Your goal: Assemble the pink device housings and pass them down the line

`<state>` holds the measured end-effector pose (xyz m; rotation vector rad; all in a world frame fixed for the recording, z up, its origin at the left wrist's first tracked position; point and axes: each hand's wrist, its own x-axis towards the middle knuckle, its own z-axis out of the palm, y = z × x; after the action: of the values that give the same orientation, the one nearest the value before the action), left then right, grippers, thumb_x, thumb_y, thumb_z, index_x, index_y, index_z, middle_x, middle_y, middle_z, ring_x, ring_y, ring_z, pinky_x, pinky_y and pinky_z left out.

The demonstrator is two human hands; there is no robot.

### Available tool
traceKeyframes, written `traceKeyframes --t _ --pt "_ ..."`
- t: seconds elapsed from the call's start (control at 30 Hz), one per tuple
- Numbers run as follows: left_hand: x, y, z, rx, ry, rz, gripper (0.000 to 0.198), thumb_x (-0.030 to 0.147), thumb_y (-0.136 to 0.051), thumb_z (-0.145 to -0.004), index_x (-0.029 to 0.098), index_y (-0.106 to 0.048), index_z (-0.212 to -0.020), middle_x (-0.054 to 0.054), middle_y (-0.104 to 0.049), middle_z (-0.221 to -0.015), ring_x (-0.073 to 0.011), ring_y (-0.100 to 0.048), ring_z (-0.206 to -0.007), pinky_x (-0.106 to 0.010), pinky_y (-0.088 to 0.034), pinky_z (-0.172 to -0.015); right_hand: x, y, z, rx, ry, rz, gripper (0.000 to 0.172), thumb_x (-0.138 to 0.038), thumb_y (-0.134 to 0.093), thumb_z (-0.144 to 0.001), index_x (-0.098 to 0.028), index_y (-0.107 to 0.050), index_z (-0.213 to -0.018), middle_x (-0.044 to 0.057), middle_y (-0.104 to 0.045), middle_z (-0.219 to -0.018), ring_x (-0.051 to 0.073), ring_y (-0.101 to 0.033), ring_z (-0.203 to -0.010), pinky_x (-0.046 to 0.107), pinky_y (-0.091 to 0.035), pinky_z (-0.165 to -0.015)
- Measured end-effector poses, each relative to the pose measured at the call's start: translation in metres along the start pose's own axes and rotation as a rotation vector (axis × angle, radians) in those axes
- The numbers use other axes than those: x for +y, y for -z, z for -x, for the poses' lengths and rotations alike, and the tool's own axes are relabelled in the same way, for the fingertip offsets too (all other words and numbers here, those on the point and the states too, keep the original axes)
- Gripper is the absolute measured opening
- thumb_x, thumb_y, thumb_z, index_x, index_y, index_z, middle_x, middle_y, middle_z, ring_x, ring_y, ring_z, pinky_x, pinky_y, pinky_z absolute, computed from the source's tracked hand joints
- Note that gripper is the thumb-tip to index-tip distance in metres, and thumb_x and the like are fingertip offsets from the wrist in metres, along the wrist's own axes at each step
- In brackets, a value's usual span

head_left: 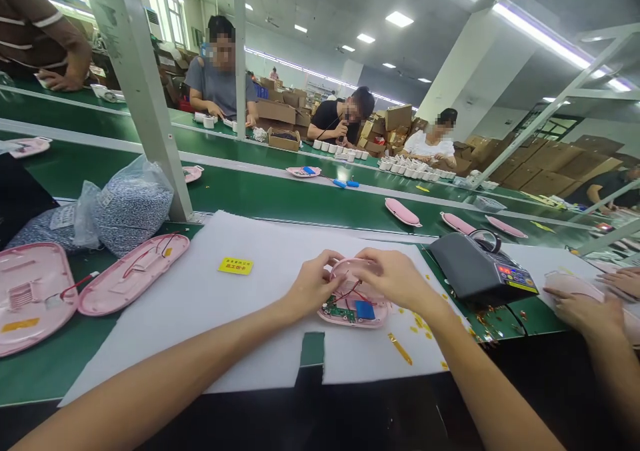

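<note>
Both hands hold a pink plastic housing [376,317] over a white sheet [200,344]. My left hand [314,283] grips the left side of its raised upper shell, thumb reaching inside. My right hand [395,278] has its fingers wrapped over that shell from the right. In the lower shell sit a green circuit board [340,312] and a blue block [365,310], with red wires running up between the halves. The fingertips partly hide the inside of the upper shell.
At left lie open pink shells [134,274] with wires, beside bags of small grey parts [133,198]. A black tape dispenser [483,268] stands at right, near yellow tape scraps [420,321]. A yellow card [235,266] lies on the sheet. A co-worker's hands [585,311] hold another shell.
</note>
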<state>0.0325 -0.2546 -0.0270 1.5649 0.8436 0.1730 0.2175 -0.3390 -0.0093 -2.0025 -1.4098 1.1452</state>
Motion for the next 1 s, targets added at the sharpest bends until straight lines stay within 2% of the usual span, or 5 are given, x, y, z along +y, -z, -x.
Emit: traceKeyframes --t 0.33,0.43,0.7,0.87,1.0 --pt "0.005 -0.003 0.0 -0.144 0.128 0.004 0.042 0.026 -0.064 -0.08 0.021 -0.049 -0.118 -0.005 -0.065 -0.104 -0.012 -0.065 -0.062 -0.019 -0.046 -0.051 -0.004 -0.042 0.003 0.437 0.019 0.476 0.018 -0.026 -0.051 -0.087 -0.019 -0.06 -0.073 0.003 -0.064 -0.072 0.017 -0.054 -0.069 0.028 -0.021 -0.058" --pt "0.008 -0.004 0.0 -0.115 0.163 -0.003 0.045 0.02 -0.066 -0.076 0.021 -0.052 -0.119 -0.006 -0.065 -0.108 -0.0111 -0.065 -0.062 -0.019 -0.046 -0.053 -0.01 -0.041 0.006 0.435 0.026 0.552 0.02 -0.023 -0.049 -0.087 -0.018 -0.059 -0.072 0.004 -0.063 -0.069 0.017 -0.054 -0.068 0.029 -0.019 -0.057" --pt "0.008 -0.001 -0.005 -0.168 0.195 0.072 0.036 0.048 -0.067 -0.076 0.013 -0.062 -0.084 -0.004 -0.065 -0.078 -0.0174 -0.061 -0.07 -0.024 -0.048 -0.059 0.0 -0.013 -0.002 0.217 -0.072 0.267 0.013 -0.03 -0.057 -0.08 -0.021 -0.062 -0.072 0.0 -0.064 -0.068 0.015 -0.053 -0.065 0.027 -0.023 -0.057" --pt "0.013 0.003 -0.013 -0.248 0.28 0.071 0.055 0.062 -0.069 -0.073 0.014 -0.062 -0.099 -0.005 -0.07 -0.086 -0.0231 -0.065 -0.079 -0.028 -0.052 -0.071 -0.001 -0.018 -0.011 0.138 0.052 0.125 0.012 -0.033 -0.063 -0.079 -0.024 -0.068 -0.083 -0.002 -0.069 -0.078 0.016 -0.059 -0.072 0.026 -0.033 -0.062" --pt "0.008 0.009 -0.018 -0.217 0.366 -0.095 0.063 0.069 -0.07 -0.068 0.017 -0.061 -0.102 -0.004 -0.071 -0.085 -0.026 -0.067 -0.081 -0.03 -0.054 -0.072 0.032 -0.017 -0.004 0.363 0.099 -0.093 0.022 -0.037 -0.066 -0.08 -0.026 -0.069 -0.098 -0.001 -0.072 -0.097 0.016 -0.063 -0.087 0.026 -0.044 -0.079"
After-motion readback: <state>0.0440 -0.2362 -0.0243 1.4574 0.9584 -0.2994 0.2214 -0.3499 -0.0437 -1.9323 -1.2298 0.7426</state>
